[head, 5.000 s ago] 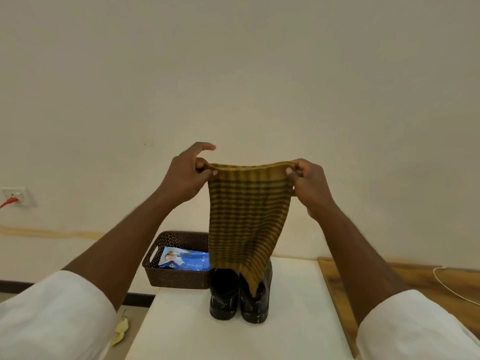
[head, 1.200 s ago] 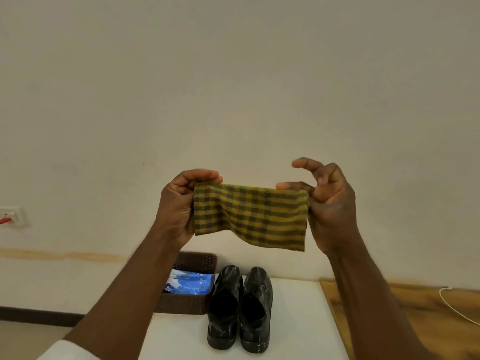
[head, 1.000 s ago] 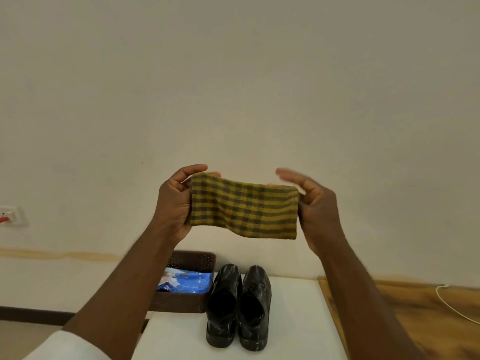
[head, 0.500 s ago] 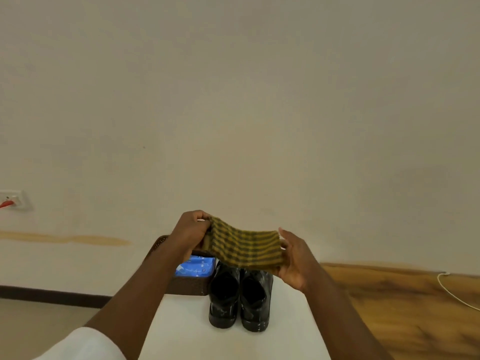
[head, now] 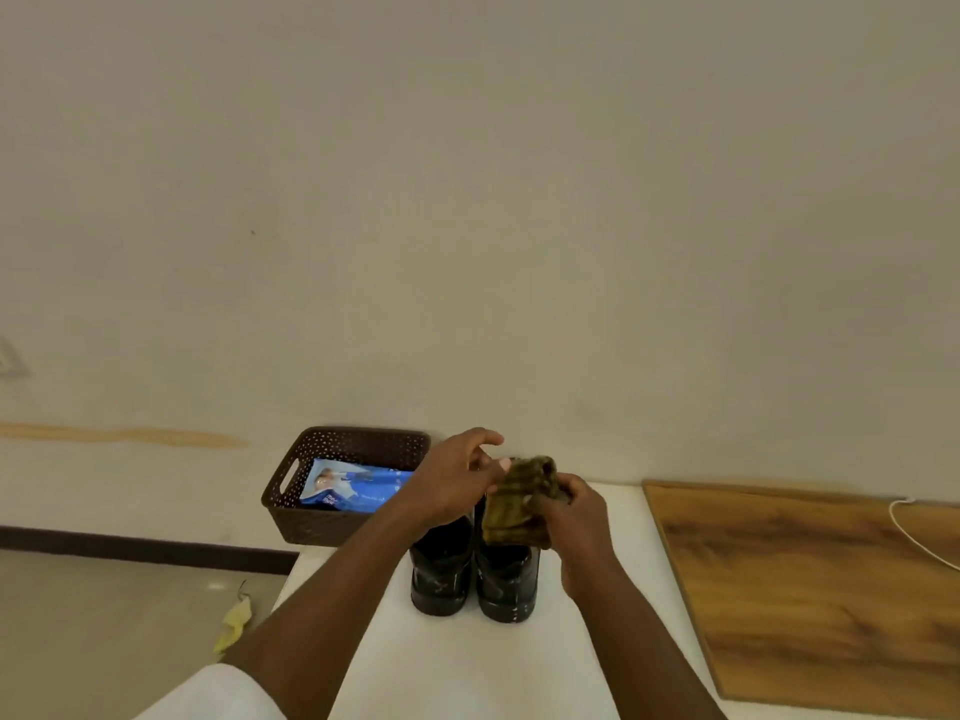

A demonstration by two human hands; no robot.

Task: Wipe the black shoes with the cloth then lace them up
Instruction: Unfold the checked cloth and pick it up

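The cloth point(head: 519, 504), a moment ago stretched flat between both hands, is now bunched in the right hand point(head: 563, 506) above the black shoes point(head: 472, 574) on the worktop point(head: 467, 662), the left hand point(head: 457, 478) spread beside it, so wiping looks about to begin.

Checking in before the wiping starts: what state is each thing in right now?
Cloth: bunched up, gripped by the right hand above the shoes.
Left hand: fingers loose, beside the cloth.
Shoes: upright side by side on the table, openings towards the camera.
Basket: holds a blue packet.
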